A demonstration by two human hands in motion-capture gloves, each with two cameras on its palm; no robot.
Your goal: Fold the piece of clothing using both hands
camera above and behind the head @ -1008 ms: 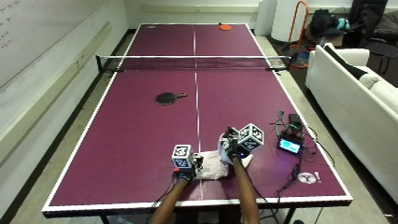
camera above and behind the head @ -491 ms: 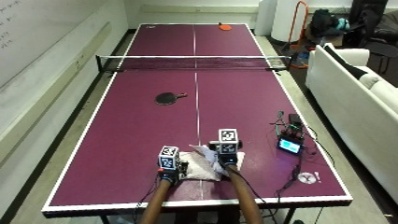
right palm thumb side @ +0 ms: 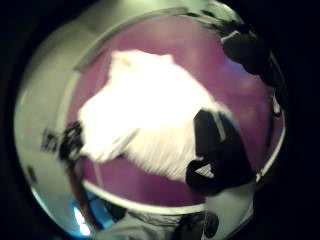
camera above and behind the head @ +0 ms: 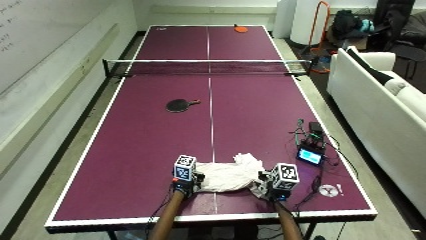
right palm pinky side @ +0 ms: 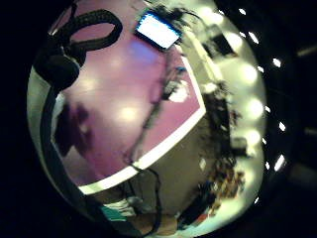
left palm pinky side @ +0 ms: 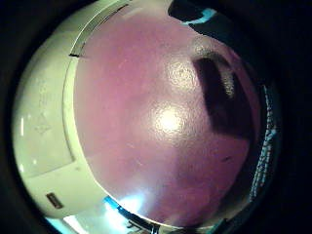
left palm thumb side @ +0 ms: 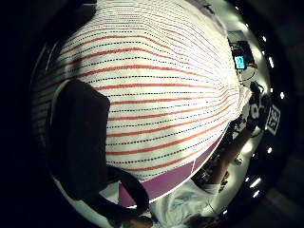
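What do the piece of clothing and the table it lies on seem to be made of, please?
The piece of clothing looks like soft woven or knitted fabric: it rumples in the outside view, and the left thumb side palm view shows fine stitched stripes. The table seems a hard painted board with a slight sheen, since lights reflect off it.

White striped garment (camera above and behind the head: pixel 229 176), seemingly bunched, on table.

Recreation room, ping-pong table (camera above and behind the head: pixel 153 125), net (camera above and behind the head: pixel 208 66), white sofa (camera above and behind the head: pixel 379 105)
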